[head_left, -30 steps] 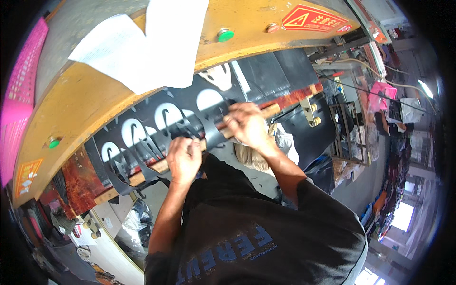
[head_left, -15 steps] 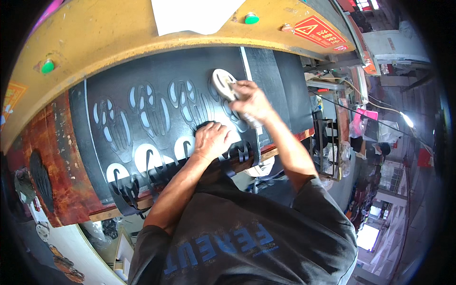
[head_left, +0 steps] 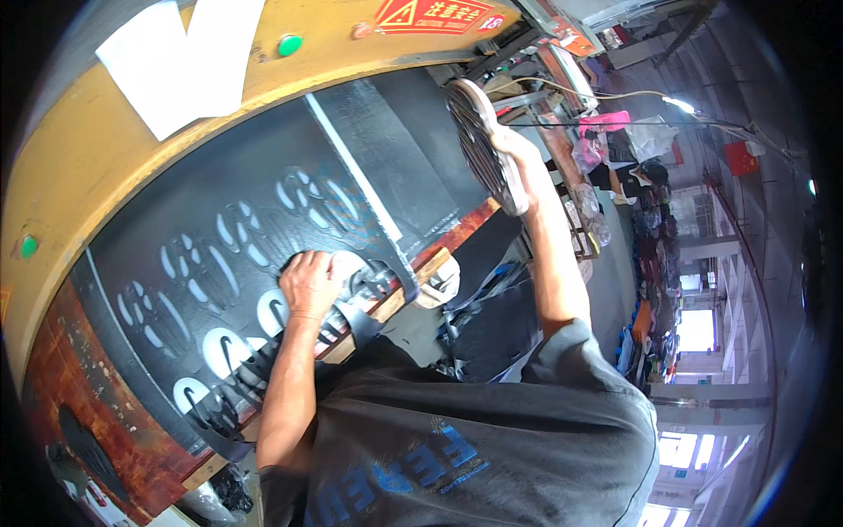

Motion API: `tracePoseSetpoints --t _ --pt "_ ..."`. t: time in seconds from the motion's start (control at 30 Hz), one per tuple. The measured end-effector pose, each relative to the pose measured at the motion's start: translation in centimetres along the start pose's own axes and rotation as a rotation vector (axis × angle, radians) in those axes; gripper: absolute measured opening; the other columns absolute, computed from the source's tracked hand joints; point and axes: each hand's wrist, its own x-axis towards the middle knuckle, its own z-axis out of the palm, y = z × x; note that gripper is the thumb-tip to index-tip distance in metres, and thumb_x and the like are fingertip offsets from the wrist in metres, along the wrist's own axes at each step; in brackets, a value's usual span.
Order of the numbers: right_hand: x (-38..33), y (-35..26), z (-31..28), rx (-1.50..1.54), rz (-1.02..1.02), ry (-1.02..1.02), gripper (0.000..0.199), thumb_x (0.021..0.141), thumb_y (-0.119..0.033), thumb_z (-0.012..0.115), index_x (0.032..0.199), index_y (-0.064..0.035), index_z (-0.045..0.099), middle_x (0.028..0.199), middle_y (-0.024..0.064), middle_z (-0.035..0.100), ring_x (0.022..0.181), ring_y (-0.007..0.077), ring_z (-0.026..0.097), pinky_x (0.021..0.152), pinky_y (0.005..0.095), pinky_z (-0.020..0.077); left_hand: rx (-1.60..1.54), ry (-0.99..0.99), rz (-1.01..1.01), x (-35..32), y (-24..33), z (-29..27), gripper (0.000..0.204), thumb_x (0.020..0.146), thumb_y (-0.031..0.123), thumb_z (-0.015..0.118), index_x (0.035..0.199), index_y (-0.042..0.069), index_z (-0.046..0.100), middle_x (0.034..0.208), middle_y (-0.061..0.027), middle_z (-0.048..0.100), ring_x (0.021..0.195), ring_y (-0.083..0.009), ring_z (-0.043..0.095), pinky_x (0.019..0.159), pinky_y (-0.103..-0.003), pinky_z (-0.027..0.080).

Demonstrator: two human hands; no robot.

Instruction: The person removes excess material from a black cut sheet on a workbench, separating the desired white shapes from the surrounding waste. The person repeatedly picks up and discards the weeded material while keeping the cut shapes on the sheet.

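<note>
Head view, looking down over the person's shoulders at a die-cutting press. A black rubber sheet (head_left: 263, 184) lies across the press bed (head_left: 79, 422), whose worn, rust-coloured surface shows along its near edge and left corner. The sheet carries rows of sole-shaped cut-outs; those toward the near edge show white through the holes, and a pale strip crosses the sheet toward its right side.

The left hand (head_left: 309, 283) lies palm down on the sheet close to the near edge of the bed, fingers bent and pressing on the rubber at a white cut-out; whether they grip anything beneath cannot be told.

The right hand (head_left: 514, 147) is raised well clear of the bed, beyond its right end, arm extended. Its fingers are closed around a stack of cut soles (head_left: 485, 145), dark with a ribbed tread and a pale edge, held on edge.

The yellow press housing (head_left: 105, 158) arches over the far edge of the bed, bearing a green button (head_left: 289, 44), white paper sheets (head_left: 180, 57) and a red warning label (head_left: 435, 12). Cluttered workstations stand in the right background.
</note>
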Motion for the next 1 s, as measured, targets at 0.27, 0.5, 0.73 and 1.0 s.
tracePoseSetpoints --t 0.27,0.5,0.73,1.0 --pt "-6.9 14.6 -13.9 0.886 0.081 -0.123 0.073 0.094 -0.046 0.069 0.151 -0.0031 0.054 0.144 0.0271 0.063 0.124 0.0525 0.064 0.097 0.0667 0.0556 0.102 -0.011 -0.022 0.1 0.5 0.4 0.031 0.086 0.022 0.078 0.069 0.011 0.054 0.074 -0.0074 0.061 0.074 -0.0329 0.064 0.065 -0.048 0.052" --pt "-8.8 28.8 -15.7 1.53 0.177 -0.079 0.078 0.096 -0.053 0.056 0.159 -0.008 0.049 0.161 0.0294 0.046 0.144 0.0594 0.044 0.119 0.0733 0.0346 0.225 -0.015 -0.01 0.5 1.4 0.8 0.031 0.092 0.022 0.074 0.072 0.008 0.055 0.071 -0.0089 0.06 0.071 -0.0342 0.063 0.064 -0.048 0.05" --pt "-9.1 30.9 -20.6 1.43 0.306 -0.024 0.079 0.101 -0.056 0.052 0.162 -0.0067 0.043 0.164 0.0323 0.04 0.146 0.0668 0.034 0.114 0.0886 0.0192 0.298 -0.069 -0.063 0.4 1.6 0.9 0.034 0.095 0.025 0.073 0.073 0.006 0.055 0.072 -0.0108 0.061 0.071 -0.0347 0.063 0.065 -0.047 0.049" --pt "-8.8 31.5 -20.6 1.541 0.348 -0.266 0.084 0.102 -0.066 0.053 0.167 -0.016 0.036 0.169 0.0283 0.033 0.152 0.0643 0.026 0.114 0.0869 0.022 0.343 -0.056 -0.048 0.3 1.4 1.3 0.036 0.094 0.023 0.074 0.072 0.006 0.052 0.07 -0.0099 0.058 0.067 -0.0341 0.06 0.063 -0.046 0.047"
